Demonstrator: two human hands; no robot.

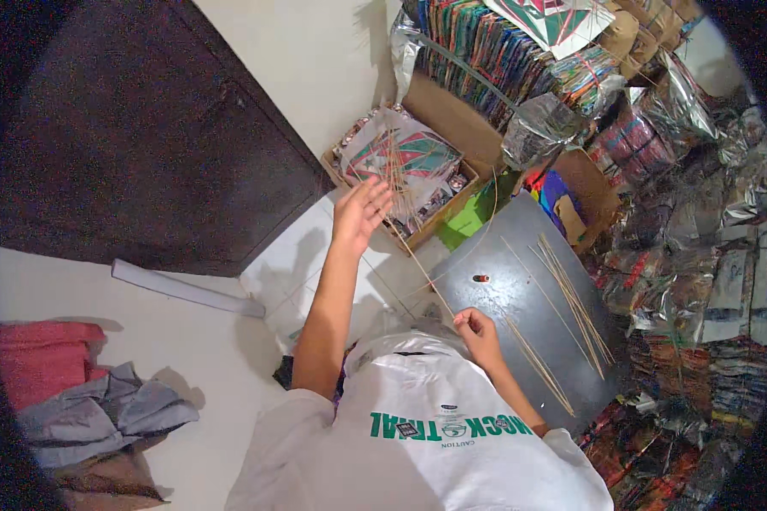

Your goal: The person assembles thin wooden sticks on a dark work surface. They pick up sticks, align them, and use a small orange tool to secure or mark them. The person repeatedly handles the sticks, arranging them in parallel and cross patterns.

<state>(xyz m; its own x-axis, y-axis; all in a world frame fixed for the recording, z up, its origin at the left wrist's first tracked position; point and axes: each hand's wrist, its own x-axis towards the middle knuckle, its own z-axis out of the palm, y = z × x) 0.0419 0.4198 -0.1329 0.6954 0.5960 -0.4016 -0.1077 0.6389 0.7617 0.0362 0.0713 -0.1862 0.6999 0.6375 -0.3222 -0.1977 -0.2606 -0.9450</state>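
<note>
A thin wooden stick (419, 265) slants between my two hands. My right hand (479, 334) pinches its near end, beside the left edge of the grey table. My left hand (362, 215) is raised near the stick's far end with its fingers stretched out; whether they touch the stick I cannot tell. Another thin strip (473, 247) bends across above the table edge, joined or crossing near the held stick. On the grey table (520, 243) lie a bundle of thin sticks (571, 298), a second group of sticks (537, 362) and a small dark spool with orange (481, 278).
Beyond my left hand, an open cardboard box (453, 115) holds printed paper and more sticks. A second box (592, 192) has colourful sheets. Stacked bundles (477, 55) crowd the back and right side. A dark door (145, 136) and folded cloths (115, 417) are at left.
</note>
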